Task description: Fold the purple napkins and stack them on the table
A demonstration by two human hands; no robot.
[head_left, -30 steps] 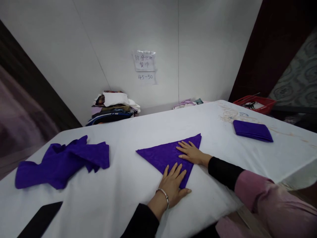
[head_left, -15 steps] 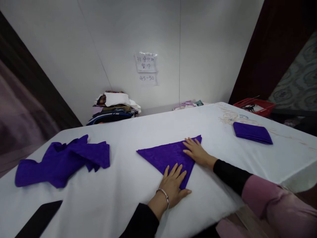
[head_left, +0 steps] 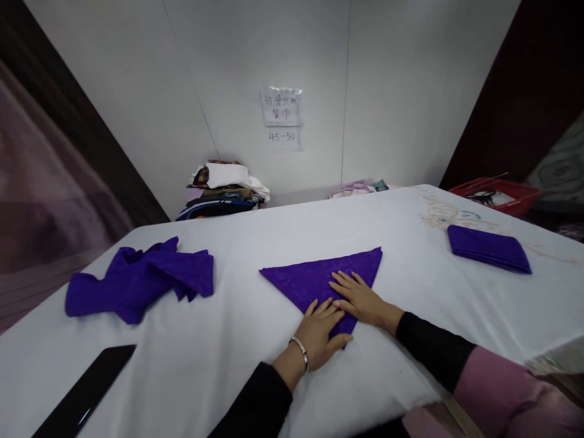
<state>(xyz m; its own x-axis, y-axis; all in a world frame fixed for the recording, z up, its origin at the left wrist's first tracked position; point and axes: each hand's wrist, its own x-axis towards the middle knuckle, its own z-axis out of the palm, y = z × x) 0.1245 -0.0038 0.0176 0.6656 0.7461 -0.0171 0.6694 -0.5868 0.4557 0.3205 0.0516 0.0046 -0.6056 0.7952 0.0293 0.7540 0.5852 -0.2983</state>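
Note:
A purple cloth napkin (head_left: 296,281), folded into a triangle, lies flat on the white tablecloth (head_left: 237,365) with its long edge away from me. My left hand (head_left: 317,334), wearing a silver bracelet, rests over its near corner with fingers spread. My right hand (head_left: 360,298) lies flat on the middle of the napkin, its fingertips close to the left hand's. Neither hand grips the fabric. To the left lies a crumpled heap of purple cloth (head_left: 141,280). At the right sits a neatly folded purple stack of cloth (head_left: 489,248).
A black flat object (head_left: 86,389) lies at the near left. Behind the table are a pile of folded clothes (head_left: 225,191) and more fabric (head_left: 358,188) by the wall. A red basket (head_left: 515,198) stands at the far right. A handwritten sign (head_left: 281,118) hangs on the wall.
My right hand has slid from the napkin's right corner toward its middle, closer to my left hand. My left hand stays at the near corner. The camera view has shifted slightly.

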